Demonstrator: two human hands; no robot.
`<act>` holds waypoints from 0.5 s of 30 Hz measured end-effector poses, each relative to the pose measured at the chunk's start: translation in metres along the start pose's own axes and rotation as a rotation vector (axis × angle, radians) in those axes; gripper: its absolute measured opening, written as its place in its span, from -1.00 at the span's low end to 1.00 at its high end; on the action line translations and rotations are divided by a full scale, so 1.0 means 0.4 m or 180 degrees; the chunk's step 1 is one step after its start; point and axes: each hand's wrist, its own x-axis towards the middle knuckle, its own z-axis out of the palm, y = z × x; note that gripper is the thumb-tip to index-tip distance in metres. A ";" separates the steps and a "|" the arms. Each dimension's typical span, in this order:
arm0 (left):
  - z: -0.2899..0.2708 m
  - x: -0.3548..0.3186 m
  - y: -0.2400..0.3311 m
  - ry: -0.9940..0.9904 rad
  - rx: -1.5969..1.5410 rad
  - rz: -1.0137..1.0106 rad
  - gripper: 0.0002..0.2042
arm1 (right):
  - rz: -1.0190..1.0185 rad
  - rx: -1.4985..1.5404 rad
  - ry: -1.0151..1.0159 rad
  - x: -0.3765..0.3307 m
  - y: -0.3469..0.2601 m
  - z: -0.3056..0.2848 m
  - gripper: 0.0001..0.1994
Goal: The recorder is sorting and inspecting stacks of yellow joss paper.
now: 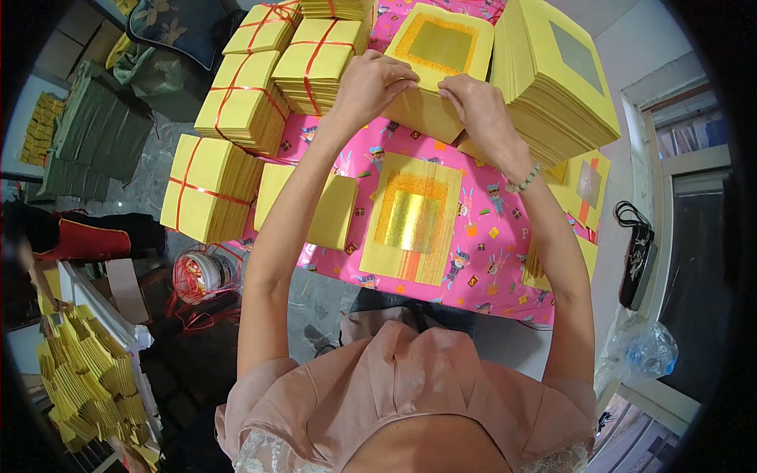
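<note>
Matt yellow paper stack point(432, 87) at upper centre carries a glossy gold foil square; the sheet point(412, 218) mid-frame has shinier foil. Pink tablecloth point(481, 260) looks smooth, slick plastic. Red string point(206, 276) at lower left is thin glossy plastic

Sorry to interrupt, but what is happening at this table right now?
A person has both hands, left hand and right hand, on a stack of yellow paper with a gold square on a pink patterned tablecloth. Bundles tied with red string lie to the left, a tall loose stack to the right.
</note>
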 end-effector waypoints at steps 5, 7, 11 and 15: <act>0.001 0.003 -0.003 -0.0059 -0.0021 -0.0114 -0.86 | 0.0045 0.0009 -0.0031 0.001 0.002 -0.003 -0.86; -0.002 0.003 0.000 -0.0092 -0.0068 -0.0190 -0.86 | 0.0092 0.0076 -0.0030 0.001 0.004 -0.006 -0.85; -0.010 0.005 0.006 -0.0376 -0.0115 -0.0478 -0.84 | 0.0082 0.0047 0.0005 -0.001 0.004 -0.006 -0.85; -0.008 0.006 0.001 -0.0424 -0.0150 -0.0529 -0.84 | 0.0087 0.0077 0.0044 0.001 0.006 -0.003 -0.85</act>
